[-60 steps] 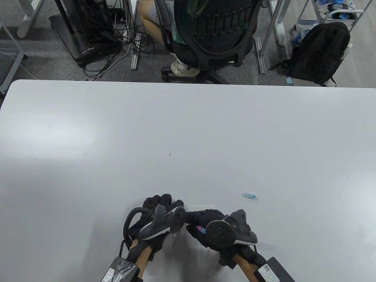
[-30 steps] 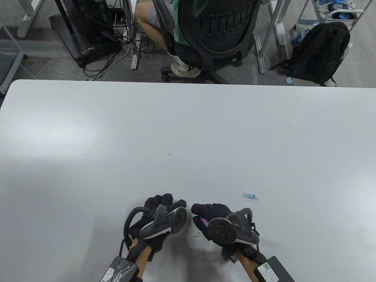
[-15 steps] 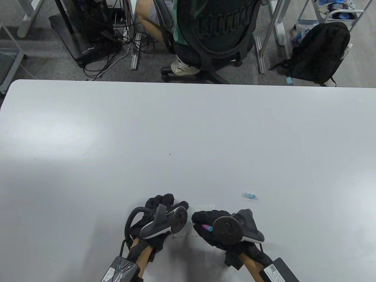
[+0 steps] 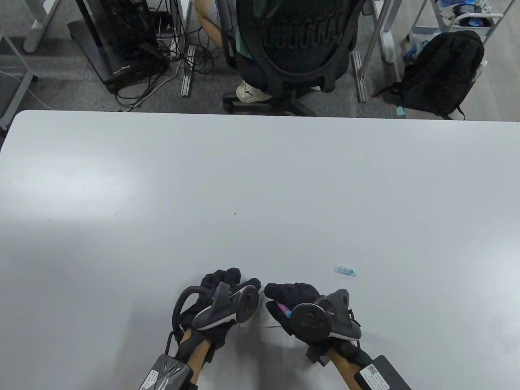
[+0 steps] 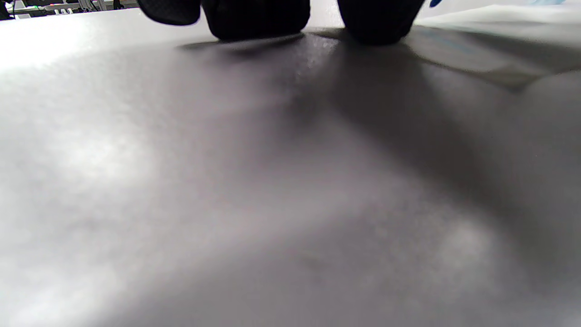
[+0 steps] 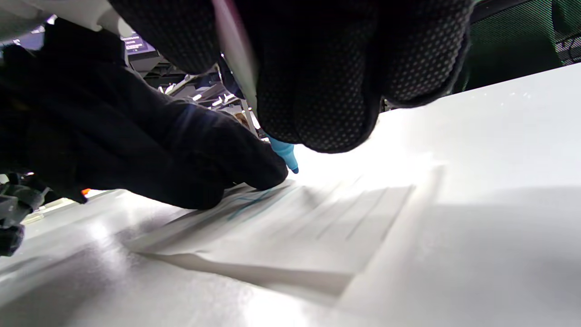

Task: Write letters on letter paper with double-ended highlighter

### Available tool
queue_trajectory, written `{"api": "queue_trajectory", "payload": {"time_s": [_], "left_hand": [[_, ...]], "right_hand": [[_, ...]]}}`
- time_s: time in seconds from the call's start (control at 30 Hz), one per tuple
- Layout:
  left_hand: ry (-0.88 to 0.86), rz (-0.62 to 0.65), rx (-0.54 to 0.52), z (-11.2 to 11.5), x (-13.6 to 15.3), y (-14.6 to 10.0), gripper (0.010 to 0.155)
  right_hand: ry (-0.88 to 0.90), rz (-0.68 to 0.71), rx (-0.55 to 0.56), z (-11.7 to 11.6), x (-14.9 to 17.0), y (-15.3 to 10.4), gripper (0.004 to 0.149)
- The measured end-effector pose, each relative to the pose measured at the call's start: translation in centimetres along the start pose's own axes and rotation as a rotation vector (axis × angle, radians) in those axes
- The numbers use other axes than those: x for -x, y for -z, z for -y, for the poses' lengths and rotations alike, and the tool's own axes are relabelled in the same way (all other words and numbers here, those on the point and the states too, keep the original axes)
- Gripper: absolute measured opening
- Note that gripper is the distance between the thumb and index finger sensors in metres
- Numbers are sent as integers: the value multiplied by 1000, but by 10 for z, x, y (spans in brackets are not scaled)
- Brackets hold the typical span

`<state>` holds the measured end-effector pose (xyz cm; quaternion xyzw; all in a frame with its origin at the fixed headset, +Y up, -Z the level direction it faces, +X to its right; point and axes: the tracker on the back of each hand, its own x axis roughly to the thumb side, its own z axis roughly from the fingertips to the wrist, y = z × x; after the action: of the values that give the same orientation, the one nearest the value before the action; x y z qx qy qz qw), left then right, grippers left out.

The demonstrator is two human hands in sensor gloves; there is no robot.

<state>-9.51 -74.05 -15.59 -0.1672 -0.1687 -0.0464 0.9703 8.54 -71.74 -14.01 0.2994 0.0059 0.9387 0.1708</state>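
A small sheet of lined letter paper [image 6: 290, 227] lies near the table's front edge, mostly hidden under both hands in the table view. My right hand [image 4: 290, 298] grips the double-ended highlighter [image 4: 280, 308], pink and blue at its upper end. Its blue tip [image 6: 290, 163] hovers just above the paper's far left part, next to a faint blue stroke. My left hand [image 4: 227, 284] lies flat, fingers pressing the paper's left edge. In the right wrist view, the left hand's fingertips [image 6: 254, 172] rest on the sheet beside the tip.
The highlighter's blue cap [image 4: 345, 271] lies on the white table [image 4: 260, 183] to the right of my right hand. Beyond the table's far edge stand an occupied office chair [image 4: 292, 44], a black backpack [image 4: 443, 73] and tangled cables.
My right hand has shifted back and forth over the paper, covering its top edge again after exposing it half a second ago. The left hand has stayed in place.
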Motion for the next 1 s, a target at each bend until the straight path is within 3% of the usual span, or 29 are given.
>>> {"api": "queue_trajectory", "payload": {"time_s": [0.33,0.57,1.0], "left_hand": [[-1,-2,1,0,0,0,51],[0,-4,2,0,0,0,51],[-1,-8,2,0,0,0,51]], "right_hand": [[-41,-31,1,1,5,-1,49],[14,38,-46,-1,-1,-10,48],[-14,47,-57,5,-3,-21,48]]}}
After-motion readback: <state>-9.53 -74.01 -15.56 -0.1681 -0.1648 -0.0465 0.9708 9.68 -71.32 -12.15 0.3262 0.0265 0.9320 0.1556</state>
